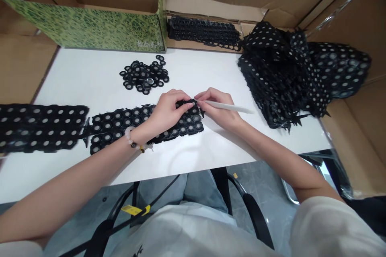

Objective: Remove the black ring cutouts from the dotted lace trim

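Observation:
Lying on the white table is a black molded sheet (128, 120) set with rows of ring shapes with pale centres. My left hand (169, 108) presses over its right part, thumb and fingers closed at the top edge. Close beside it, my right hand (218, 108) grips a slim white pen-like tool (233, 107), whose tip meets the sheet's upper right corner. The tip itself is hidden between the fingers. Beyond my left hand lies a loose pile of small black rings (143, 74).
Another black sheet with pale dots (42, 126) lies at the left. A large heap of dotted black sheets (280, 72) fills the right. At the back stand a green patterned box (99, 28) and a stack of perforated black sheets (205, 34). Cardboard walls surround the white table (193, 156).

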Tool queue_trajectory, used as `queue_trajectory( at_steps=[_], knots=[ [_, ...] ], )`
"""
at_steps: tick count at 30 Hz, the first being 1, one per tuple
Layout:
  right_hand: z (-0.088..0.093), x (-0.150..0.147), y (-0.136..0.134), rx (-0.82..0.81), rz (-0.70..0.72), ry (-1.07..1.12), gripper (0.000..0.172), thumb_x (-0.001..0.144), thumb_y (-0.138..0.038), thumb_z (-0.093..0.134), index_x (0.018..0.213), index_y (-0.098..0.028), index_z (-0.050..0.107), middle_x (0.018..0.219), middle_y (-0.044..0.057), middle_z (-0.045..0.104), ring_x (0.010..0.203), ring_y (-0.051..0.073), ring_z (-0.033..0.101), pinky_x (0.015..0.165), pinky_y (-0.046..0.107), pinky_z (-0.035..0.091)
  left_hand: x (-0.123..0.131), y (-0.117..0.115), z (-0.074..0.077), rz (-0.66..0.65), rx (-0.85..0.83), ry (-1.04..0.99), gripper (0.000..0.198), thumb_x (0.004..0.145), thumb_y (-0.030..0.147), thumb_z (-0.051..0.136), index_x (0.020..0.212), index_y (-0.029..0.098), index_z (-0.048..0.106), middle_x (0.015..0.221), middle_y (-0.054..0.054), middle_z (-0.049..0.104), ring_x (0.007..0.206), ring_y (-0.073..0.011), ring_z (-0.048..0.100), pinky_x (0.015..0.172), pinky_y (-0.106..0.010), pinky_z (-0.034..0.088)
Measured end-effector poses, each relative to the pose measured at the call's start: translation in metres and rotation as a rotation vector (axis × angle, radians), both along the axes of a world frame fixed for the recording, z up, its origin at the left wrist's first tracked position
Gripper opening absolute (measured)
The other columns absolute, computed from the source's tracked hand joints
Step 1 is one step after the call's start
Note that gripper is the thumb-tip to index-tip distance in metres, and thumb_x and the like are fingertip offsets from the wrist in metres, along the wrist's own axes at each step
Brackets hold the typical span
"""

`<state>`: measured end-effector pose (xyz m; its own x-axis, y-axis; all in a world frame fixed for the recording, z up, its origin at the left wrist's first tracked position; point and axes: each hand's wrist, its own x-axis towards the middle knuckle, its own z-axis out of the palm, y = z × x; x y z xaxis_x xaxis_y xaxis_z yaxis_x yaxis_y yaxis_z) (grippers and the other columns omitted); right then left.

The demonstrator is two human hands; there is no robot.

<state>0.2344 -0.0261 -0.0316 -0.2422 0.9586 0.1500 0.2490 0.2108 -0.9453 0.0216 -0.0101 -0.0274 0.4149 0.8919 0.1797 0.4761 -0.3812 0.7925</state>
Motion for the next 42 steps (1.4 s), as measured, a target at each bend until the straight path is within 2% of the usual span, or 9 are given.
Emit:
queue_trajectory(
  at_steps=[3,9,13,16,18,27,33,37,42],
  knots=[
    [-0.004,-0.002,-0.002,0.006,-0.030,-0.036,0.017,0.093,-0.040,0.071,0.087,-0.024,0.067,0.092,0.003,0.078,0.083,0.021,0.071,0.078,0.036,0.054,-0.001,0.000,0.002,-0.038,0.000,0.000,0.022,0.093,0.039,0.064,0.090,0.022,0.077,0.097,-0.005,0.080,0.100,-0.0261,0.068,0.096,-0.039,0.051],
    [-0.002,0.004,0.000,-0.024,-0.139,-0.014,0.020,0.089,-0.040,0.076,0.083,-0.024,0.067,0.086,0.002,0.077,0.081,0.021,0.071,0.075,0.036,0.055,-0.012,0.006,0.005,0.053,-0.083,0.162,0.029,0.093,0.046,0.067,0.100,0.021,0.079,0.103,-0.007,0.082,0.097,-0.0274,0.071,0.091,-0.037,0.051],
    [0.004,0.006,0.003,-0.094,-0.112,0.134,0.020,0.087,-0.039,0.077,0.082,-0.023,0.065,0.100,0.005,0.081,0.091,0.022,0.075,0.083,0.039,0.059,-0.014,0.005,0.008,0.079,-0.153,0.139,0.027,0.092,0.045,0.067,0.089,0.020,0.077,0.093,-0.005,0.082,0.089,-0.0255,0.071,0.085,-0.035,0.050],
    [0.007,0.004,0.001,-0.114,-0.053,0.186,0.020,0.087,-0.039,0.078,0.083,-0.023,0.066,0.113,0.007,0.081,0.107,0.024,0.076,0.096,0.042,0.058,-0.009,0.002,0.006,0.074,-0.144,0.075,0.023,0.090,0.042,0.070,0.091,0.020,0.079,0.100,-0.005,0.083,0.095,-0.0255,0.072,0.091,-0.035,0.050],
    [0.007,0.002,0.000,-0.121,-0.024,0.179,0.023,0.086,-0.040,0.079,0.082,-0.022,0.066,0.113,0.008,0.081,0.108,0.025,0.076,0.098,0.043,0.057,-0.006,0.000,0.005,0.080,-0.137,0.048,0.022,0.089,0.040,0.072,0.094,0.020,0.081,0.105,-0.005,0.083,0.099,-0.0261,0.073,0.093,-0.035,0.051],
    [-0.001,0.000,0.002,-0.114,-0.070,0.042,0.021,0.085,-0.039,0.078,0.082,-0.022,0.067,0.090,0.004,0.078,0.081,0.020,0.070,0.073,0.034,0.053,-0.002,-0.004,0.002,0.086,-0.126,0.095,0.024,0.091,0.035,0.066,0.101,0.019,0.080,0.108,-0.008,0.082,0.102,-0.0286,0.071,0.099,-0.042,0.050],
    [-0.005,-0.004,-0.001,-0.050,-0.086,-0.015,0.020,0.089,-0.041,0.075,0.084,-0.024,0.067,0.090,0.003,0.077,0.083,0.021,0.070,0.077,0.036,0.053,-0.002,-0.003,0.000,0.041,-0.096,0.092,0.029,0.092,0.038,0.063,0.106,0.020,0.079,0.100,-0.008,0.078,0.098,-0.0277,0.066,0.096,-0.042,0.050],
    [-0.004,-0.005,0.000,-0.057,-0.103,-0.012,0.018,0.089,-0.039,0.075,0.082,-0.024,0.067,0.090,0.002,0.078,0.084,0.021,0.070,0.078,0.036,0.053,-0.004,-0.001,0.001,-0.009,-0.060,0.076,0.029,0.092,0.039,0.063,0.106,0.022,0.081,0.096,-0.007,0.078,0.105,-0.0287,0.062,0.095,-0.040,0.050],
    [0.005,0.004,0.002,-0.101,-0.168,0.011,0.019,0.084,-0.037,0.080,0.077,-0.023,0.068,0.079,0.001,0.073,0.075,0.019,0.064,0.071,0.034,0.049,-0.013,0.006,0.008,0.014,-0.063,0.247,0.030,0.092,0.044,0.067,0.108,0.023,0.081,0.104,-0.008,0.081,0.103,-0.0304,0.067,0.098,-0.042,0.049]
  ],
)
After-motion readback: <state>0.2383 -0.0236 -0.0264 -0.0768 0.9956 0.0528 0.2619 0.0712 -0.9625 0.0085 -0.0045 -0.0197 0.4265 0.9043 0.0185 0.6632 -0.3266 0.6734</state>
